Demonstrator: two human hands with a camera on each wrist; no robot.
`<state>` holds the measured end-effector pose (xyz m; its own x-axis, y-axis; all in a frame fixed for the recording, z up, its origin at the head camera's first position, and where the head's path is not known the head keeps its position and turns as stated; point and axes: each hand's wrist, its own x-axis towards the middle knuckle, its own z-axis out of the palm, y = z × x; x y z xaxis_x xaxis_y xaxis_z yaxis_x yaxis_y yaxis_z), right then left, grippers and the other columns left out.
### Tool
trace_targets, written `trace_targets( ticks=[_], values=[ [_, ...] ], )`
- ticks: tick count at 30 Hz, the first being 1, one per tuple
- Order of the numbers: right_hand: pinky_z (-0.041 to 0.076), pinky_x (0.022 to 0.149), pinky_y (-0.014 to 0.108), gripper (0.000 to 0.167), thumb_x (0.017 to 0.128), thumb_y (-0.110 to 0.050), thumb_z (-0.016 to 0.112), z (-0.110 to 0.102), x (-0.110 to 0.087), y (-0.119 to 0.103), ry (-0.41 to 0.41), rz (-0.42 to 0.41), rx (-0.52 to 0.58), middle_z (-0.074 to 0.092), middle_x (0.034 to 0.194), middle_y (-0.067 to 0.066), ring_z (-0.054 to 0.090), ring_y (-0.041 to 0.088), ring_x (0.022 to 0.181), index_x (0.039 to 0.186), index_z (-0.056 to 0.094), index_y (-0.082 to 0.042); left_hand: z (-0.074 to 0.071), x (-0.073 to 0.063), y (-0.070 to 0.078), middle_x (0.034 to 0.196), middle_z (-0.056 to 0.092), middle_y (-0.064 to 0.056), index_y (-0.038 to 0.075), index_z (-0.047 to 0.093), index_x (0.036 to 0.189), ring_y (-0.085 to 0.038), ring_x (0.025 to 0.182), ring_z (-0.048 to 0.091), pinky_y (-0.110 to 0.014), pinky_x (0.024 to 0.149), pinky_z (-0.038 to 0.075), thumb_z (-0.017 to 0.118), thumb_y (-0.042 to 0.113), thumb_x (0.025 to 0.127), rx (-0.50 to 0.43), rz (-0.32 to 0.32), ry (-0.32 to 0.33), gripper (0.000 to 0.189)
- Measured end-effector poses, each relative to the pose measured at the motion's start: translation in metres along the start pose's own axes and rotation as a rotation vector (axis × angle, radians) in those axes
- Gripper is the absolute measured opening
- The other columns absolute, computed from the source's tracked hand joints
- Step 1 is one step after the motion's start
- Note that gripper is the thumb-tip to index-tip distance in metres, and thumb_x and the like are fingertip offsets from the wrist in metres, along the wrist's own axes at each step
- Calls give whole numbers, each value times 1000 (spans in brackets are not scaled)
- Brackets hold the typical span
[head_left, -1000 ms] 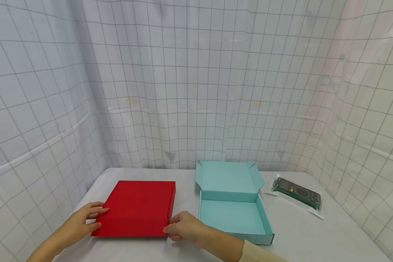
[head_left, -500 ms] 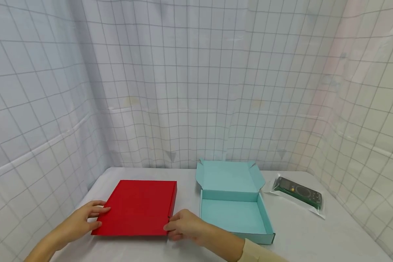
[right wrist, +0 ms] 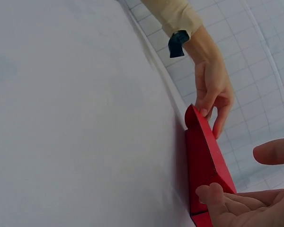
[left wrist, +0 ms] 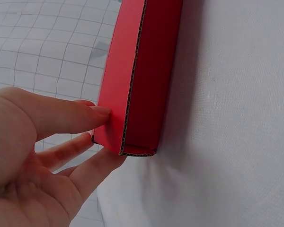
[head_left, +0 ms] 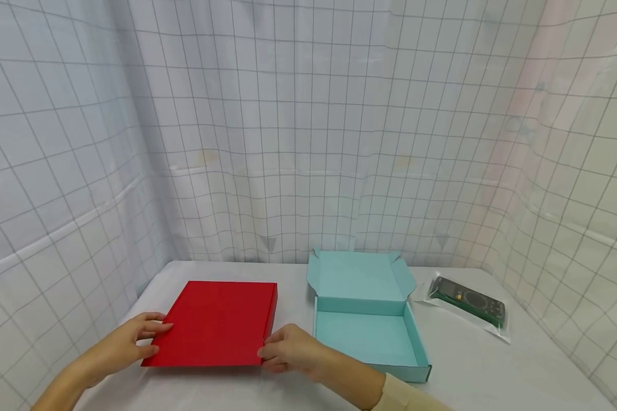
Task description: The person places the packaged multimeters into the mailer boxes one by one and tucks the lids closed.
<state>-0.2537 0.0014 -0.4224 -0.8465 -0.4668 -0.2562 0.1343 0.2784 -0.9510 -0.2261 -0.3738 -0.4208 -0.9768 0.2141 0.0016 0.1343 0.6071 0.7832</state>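
A flat red cardboard box [head_left: 218, 319] lies on the left part of the white-covered table, its top panel facing up. My left hand [head_left: 125, 347] holds its front left corner. In the left wrist view, the thumb [left wrist: 92, 116] presses on the front flap, with other fingers behind and beside it. At the front right corner, my right hand [head_left: 295, 349] grips with curled fingers. From the right wrist view, its fingertips [right wrist: 210, 193] touch the box's end. The front flap tilts outward from the box's front, and the inside is hidden.
To the right stands an open light-blue box [head_left: 367, 339], lid raised at the back, nothing inside. A dark green multimeter [head_left: 468, 299] in a clear plastic bag lies further right. Grid-patterned curtains [head_left: 308, 142] enclose the back and sides of the table.
The red box's front flap has swung outward and up, so its front face merges with the top in the head view. Both hands stay at its front corners, rising slightly.
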Motion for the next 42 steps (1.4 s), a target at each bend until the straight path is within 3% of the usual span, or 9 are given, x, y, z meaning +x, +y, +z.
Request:
trace_targets(
  ticks=[4, 10, 14, 21, 25, 28, 31, 35, 42],
  values=[
    [61, 76, 35, 29, 92, -14, 79, 1, 8, 8, 49, -67, -186, 69, 91, 0, 68, 17, 80, 113, 71, 5, 3, 0, -2, 150, 39, -29, -12, 50, 143, -52, 127, 50, -26, 82, 55, 71, 1, 93, 5, 29, 18, 56],
    [54, 57, 23, 17, 88, -16, 83, 5, 13, 16, 122, -310, -542, 64, 71, -9, 58, 8, 61, 95, 75, -3, 6, 0, -6, 150, 39, -29, -9, 55, 141, -50, 123, 54, -25, 80, 56, 74, 2, 92, 54, 55, 51, 54],
    [47, 51, 17, 24, 87, -21, 86, 9, 10, 11, 196, -402, -772, 59, 67, -10, 51, 2, 54, 98, 70, -8, 5, 1, -7, 146, 46, -28, -9, 53, 142, -49, 121, 56, -25, 79, 56, 75, 2, 91, 89, 65, 58, 57],
    [49, 58, 10, 32, 84, -32, 88, 15, 3, 0, 207, -506, -1075, 64, 75, -8, 58, -2, 63, 98, 68, -12, 4, 3, -6, 143, 47, -31, -10, 56, 138, -50, 119, 58, -24, 79, 57, 76, -1, 89, 140, 91, 68, 53],
    [57, 79, 20, 46, 82, -37, 89, 14, 5, -3, 187, -558, -1195, 73, 110, -3, 69, 7, 98, 116, 71, -11, 5, 7, -6, 137, 50, -31, -10, 63, 130, -50, 117, 56, -33, 82, 60, 79, -6, 84, 201, 156, 97, 49],
    [57, 91, 29, 62, 84, -40, 87, 13, 8, -6, 154, -544, -1272, 66, 134, 2, 62, 16, 124, 134, 67, -9, 8, 9, -5, 132, 53, -28, -8, 67, 125, -51, 116, 54, -43, 84, 60, 81, -9, 79, 256, 201, 124, 48],
    [55, 94, 30, 69, 85, -43, 85, 12, 14, -7, 128, -516, -1328, 60, 143, 3, 56, 17, 132, 142, 62, -10, 10, 10, -2, 131, 55, -26, -6, 68, 123, -49, 116, 55, -46, 84, 60, 84, -6, 76, 333, 248, 134, 49],
    [55, 95, 30, 76, 85, -44, 85, 13, 21, -6, 110, -491, -1361, 55, 149, 3, 51, 17, 137, 148, 57, -10, 13, 11, 1, 136, 57, -21, -2, 71, 124, -47, 121, 55, -37, 86, 60, 87, 1, 75, 437, 290, 141, 52],
    [55, 96, 33, 87, 81, -43, 88, 11, 31, -8, 61, -412, -1302, 46, 157, -1, 43, 16, 143, 154, 50, -13, 14, 12, -3, 135, 62, -15, 1, 71, 124, -46, 122, 55, -26, 89, 56, 89, 2, 75, 467, 365, 144, 53]
  ],
)
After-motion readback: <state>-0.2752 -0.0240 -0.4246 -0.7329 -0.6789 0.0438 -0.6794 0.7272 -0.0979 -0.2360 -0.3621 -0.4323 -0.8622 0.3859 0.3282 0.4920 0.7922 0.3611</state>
